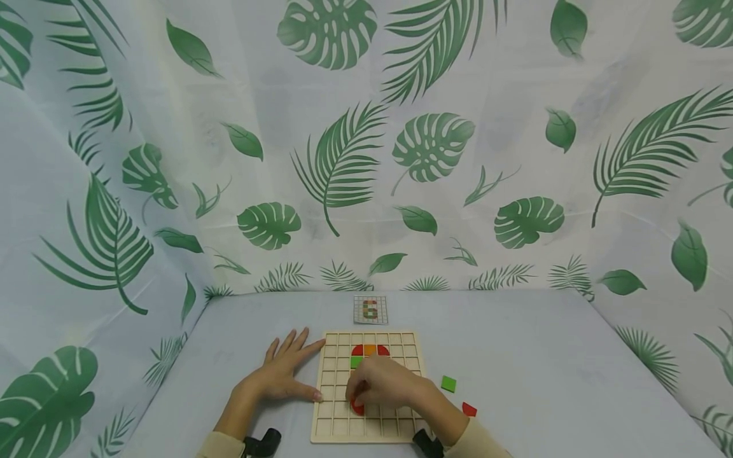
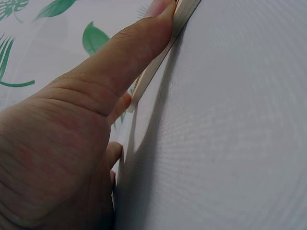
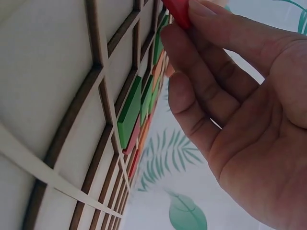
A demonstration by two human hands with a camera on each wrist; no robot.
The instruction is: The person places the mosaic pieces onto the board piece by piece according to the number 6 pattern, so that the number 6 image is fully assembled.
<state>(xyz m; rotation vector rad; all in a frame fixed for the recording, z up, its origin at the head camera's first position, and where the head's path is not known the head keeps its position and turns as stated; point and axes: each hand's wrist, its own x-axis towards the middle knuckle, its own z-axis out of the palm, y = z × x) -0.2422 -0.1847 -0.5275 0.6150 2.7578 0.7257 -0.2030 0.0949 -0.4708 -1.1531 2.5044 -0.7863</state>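
Note:
A pale wooden grid board (image 1: 329, 430) lies flat on the table. My left hand (image 1: 282, 374) is spread at its left side, index fingertip at the upper left corner; its thumb (image 2: 129, 52) presses on the board's edge. My right hand (image 1: 386, 381) is over the middle of the board and pinches a red tile (image 3: 178, 10) between thumb and fingers. Seated in the grid beyond it are an orange tile (image 1: 370, 350) between two red rounded tiles (image 1: 383, 350), and a green tile (image 1: 356, 362). The right hand hides more tiles from the head view.
Right of the board lie a loose green tile (image 1: 448, 383) and a loose red tile (image 1: 469, 409). Behind the board is a small card (image 1: 370, 310) picturing a coloured figure 6 on a grid. A leaf-print curtain (image 1: 424, 248) hangs behind the table.

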